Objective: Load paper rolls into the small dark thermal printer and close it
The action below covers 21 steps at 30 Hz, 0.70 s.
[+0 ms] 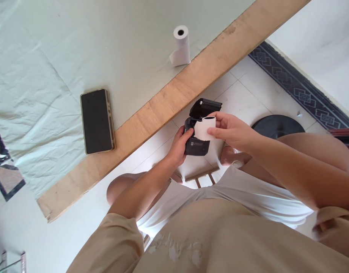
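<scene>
My left hand (178, 146) grips a small black printer (197, 144) from its left side, held over my lap below the table edge. Its lid (205, 107) stands flipped open. My right hand (230, 131) pinches a white paper roll (206, 127) right above the printer's open compartment, a loose end of paper hanging in front of it. A second white paper roll (181, 45) stands upright on the table near its wooden edge (174, 98).
A dark smartphone (96, 121) lies face up on the pale cloth covering the table. A round black base (277, 126) rests on the tiled floor to the right, next to a patterned dark border strip (299, 89). My knees sit under the printer.
</scene>
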Each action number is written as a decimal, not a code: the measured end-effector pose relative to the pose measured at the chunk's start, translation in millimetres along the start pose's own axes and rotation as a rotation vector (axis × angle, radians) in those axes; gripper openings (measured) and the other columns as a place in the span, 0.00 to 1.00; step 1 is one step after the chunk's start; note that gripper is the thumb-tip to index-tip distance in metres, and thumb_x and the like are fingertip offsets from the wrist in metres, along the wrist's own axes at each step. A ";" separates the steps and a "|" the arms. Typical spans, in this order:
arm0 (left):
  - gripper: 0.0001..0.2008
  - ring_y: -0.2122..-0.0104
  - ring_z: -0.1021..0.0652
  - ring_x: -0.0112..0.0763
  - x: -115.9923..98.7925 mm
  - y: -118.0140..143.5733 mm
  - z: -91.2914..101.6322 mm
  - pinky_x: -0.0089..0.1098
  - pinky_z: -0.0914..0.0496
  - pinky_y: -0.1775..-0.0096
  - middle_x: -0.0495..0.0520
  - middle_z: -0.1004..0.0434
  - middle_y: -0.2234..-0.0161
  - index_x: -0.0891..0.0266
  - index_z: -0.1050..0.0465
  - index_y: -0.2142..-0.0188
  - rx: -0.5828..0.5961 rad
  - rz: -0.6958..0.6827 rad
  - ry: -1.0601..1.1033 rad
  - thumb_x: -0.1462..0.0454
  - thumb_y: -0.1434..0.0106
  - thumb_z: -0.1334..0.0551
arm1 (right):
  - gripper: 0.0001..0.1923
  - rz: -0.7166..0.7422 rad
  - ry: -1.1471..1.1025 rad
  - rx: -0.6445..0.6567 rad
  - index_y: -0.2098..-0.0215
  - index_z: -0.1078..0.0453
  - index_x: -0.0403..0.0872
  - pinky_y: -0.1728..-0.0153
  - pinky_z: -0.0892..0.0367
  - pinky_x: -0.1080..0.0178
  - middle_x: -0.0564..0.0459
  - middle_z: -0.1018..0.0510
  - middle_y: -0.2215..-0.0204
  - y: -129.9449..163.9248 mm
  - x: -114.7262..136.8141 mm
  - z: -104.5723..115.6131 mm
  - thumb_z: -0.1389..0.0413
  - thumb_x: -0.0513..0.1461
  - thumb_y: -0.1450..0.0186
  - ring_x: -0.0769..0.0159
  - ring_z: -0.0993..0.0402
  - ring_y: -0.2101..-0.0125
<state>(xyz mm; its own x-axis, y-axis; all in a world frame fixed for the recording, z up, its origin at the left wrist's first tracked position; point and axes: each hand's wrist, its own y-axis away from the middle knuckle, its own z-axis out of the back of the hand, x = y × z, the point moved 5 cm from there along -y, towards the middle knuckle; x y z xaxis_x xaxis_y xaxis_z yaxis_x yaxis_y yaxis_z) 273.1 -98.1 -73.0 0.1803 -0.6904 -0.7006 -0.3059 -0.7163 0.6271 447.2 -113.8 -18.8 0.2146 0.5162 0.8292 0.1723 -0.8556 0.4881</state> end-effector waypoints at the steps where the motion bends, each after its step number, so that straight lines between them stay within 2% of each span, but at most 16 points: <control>1: 0.32 0.59 0.16 0.39 0.2 0.1 0.1 0.34 0.26 0.59 0.51 0.15 0.60 0.58 0.24 0.52 -0.002 0.010 0.002 0.45 0.48 0.20 | 0.28 -0.007 -0.013 -0.012 0.51 0.29 0.50 0.55 0.20 0.59 0.53 0.16 0.58 0.1 0.0 -0.6 0.26 0.45 0.46 0.63 0.17 0.58; 4: 0.33 0.60 0.16 0.39 0.8 1.3 -0.2 0.34 0.26 0.60 0.49 0.17 0.63 0.58 0.25 0.53 0.001 0.031 0.008 0.44 0.50 0.19 | 0.24 0.003 0.019 -0.008 0.51 0.29 0.51 0.59 0.20 0.59 0.55 0.18 0.61 3.4 6.0 -5.4 0.30 0.44 0.44 0.64 0.18 0.61; 8: 0.33 0.65 0.18 0.34 0.9 3.3 -1.8 0.32 0.27 0.61 0.48 0.17 0.65 0.58 0.25 0.54 0.002 0.027 0.036 0.44 0.50 0.18 | 0.18 0.156 0.299 0.037 0.55 0.30 0.51 0.59 0.22 0.57 0.55 0.19 0.67 12.1 33.0 -12.9 0.33 0.47 0.39 0.61 0.19 0.64; 13: 0.34 0.64 0.18 0.35 2.3 5.2 -4.6 0.31 0.27 0.62 0.48 0.17 0.64 0.57 0.24 0.53 0.018 0.061 0.026 0.44 0.52 0.18 | 0.20 0.423 0.595 -0.124 0.47 0.27 0.51 0.51 0.22 0.56 0.50 0.16 0.53 13.6 88.8 -19.2 0.37 0.45 0.36 0.57 0.17 0.53; 15: 0.35 0.65 0.18 0.34 2.9 5.8 -4.8 0.31 0.28 0.63 0.47 0.18 0.65 0.57 0.25 0.53 0.021 0.080 0.021 0.43 0.53 0.17 | 0.20 0.457 0.785 -0.185 0.44 0.27 0.51 0.48 0.23 0.57 0.50 0.16 0.50 2.7 108.7 -29.2 0.39 0.41 0.34 0.57 0.18 0.51; 18: 0.37 0.66 0.19 0.33 3.2 6.6 -4.8 0.31 0.28 0.63 0.46 0.18 0.65 0.57 0.25 0.54 0.021 0.099 0.027 0.43 0.56 0.16 | 0.19 0.519 1.064 -0.211 0.42 0.27 0.51 0.49 0.26 0.60 0.52 0.17 0.50 -30.4 130.9 -53.6 0.42 0.36 0.30 0.62 0.20 0.54; 21: 0.39 0.62 0.17 0.37 2.9 7.6 -5.0 0.31 0.28 0.63 0.49 0.16 0.63 0.57 0.25 0.54 0.023 0.109 0.026 0.41 0.57 0.16 | 0.17 0.677 1.117 -0.205 0.43 0.30 0.52 0.53 0.28 0.62 0.54 0.18 0.53 -73.8 140.4 -78.1 0.44 0.35 0.29 0.65 0.22 0.57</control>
<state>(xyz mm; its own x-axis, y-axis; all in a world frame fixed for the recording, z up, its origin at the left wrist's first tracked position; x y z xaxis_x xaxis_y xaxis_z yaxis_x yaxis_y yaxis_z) 276.0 -106.1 -68.6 0.1688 -0.7668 -0.6194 -0.3464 -0.6344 0.6910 389.6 18.8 82.9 -0.7198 -0.2375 0.6523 0.1767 -0.9714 -0.1587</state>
